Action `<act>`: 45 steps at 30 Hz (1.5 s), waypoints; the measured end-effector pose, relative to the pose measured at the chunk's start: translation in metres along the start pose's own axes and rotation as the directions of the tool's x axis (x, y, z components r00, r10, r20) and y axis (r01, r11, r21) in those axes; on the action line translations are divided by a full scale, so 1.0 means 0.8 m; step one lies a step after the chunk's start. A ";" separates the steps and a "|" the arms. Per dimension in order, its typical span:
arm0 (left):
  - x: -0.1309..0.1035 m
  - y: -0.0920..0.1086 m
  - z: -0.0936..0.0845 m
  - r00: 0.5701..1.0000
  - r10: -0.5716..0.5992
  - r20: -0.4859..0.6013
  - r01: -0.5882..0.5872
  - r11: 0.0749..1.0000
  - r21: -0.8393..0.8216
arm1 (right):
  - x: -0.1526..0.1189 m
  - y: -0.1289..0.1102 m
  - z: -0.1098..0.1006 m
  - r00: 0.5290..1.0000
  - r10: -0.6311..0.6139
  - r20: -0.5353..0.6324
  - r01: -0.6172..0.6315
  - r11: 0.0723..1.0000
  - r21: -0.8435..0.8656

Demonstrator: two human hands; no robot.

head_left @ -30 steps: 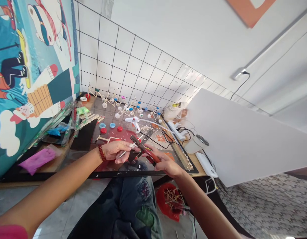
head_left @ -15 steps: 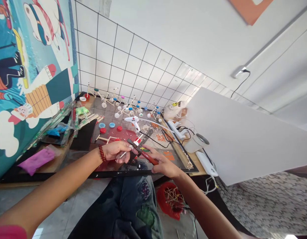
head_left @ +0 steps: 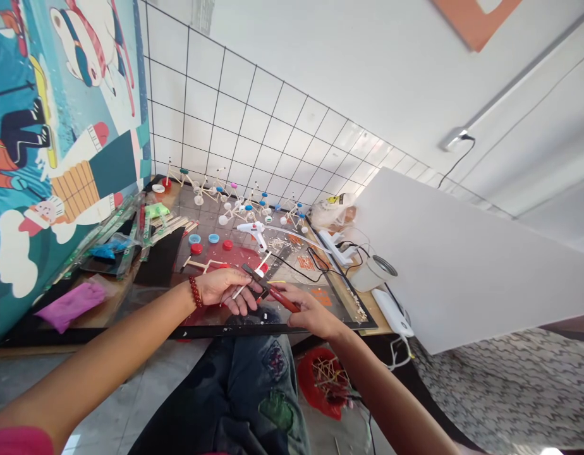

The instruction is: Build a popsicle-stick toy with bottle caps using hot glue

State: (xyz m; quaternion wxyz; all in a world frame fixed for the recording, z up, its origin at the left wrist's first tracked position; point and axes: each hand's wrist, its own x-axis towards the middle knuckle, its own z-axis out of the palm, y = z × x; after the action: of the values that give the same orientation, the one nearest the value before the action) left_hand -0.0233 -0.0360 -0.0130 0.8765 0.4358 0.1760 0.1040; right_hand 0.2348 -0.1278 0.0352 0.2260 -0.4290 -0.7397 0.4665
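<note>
My left hand [head_left: 229, 289] pinches a thin white stick [head_left: 239, 291] between thumb and fingers, the lower fingers partly spread. A stretch of white stick also shows just beyond the tool, slanting up toward the glue gun. My right hand [head_left: 311, 308] is wrapped round the reddish-brown handle of a dark-headed tool [head_left: 283, 299]. The tool's head lies against the stick, close to my left thumb; its exact kind is unclear. Beyond my hands lies a white glue gun [head_left: 254, 232]. A frame of joined sticks [head_left: 204, 265] rests left of my hands.
Stick models with caps [head_left: 247, 205] stand along the back. Red and blue caps [head_left: 196, 249], a pink packet [head_left: 76, 305] and a power strip [head_left: 337, 246] lie on the table. White scraps [head_left: 285, 243] are scattered. Below hangs or stands a red bag of sticks [head_left: 320, 382].
My left fingers have loosened and spread a little, and the stick's angle has shifted slightly. My right hand and the tool stay nearly in place.
</note>
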 end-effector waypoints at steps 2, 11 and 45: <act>0.000 -0.001 -0.001 1.000 0.002 0.006 -0.002 1.000 0.015 | 0.000 -0.003 0.000 1.000 0.009 0.007 -0.009 1.000 0.003; 0.000 -0.001 0.000 1.000 0.022 -0.010 -0.021 0.999 0.042 | 0.000 -0.009 0.004 1.000 0.004 0.017 -0.004 1.000 -0.027; -0.002 -0.006 0.012 0.996 0.093 -0.016 -0.088 0.980 0.176 | -0.003 -0.022 0.012 0.997 -0.073 -0.007 0.068 0.962 -0.265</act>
State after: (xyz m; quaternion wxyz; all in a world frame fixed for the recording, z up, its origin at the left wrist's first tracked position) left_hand -0.0205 -0.0462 -0.0112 0.8269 0.5175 0.1752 0.1332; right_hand 0.2217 -0.1383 0.0462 0.1894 -0.4327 -0.8082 0.3517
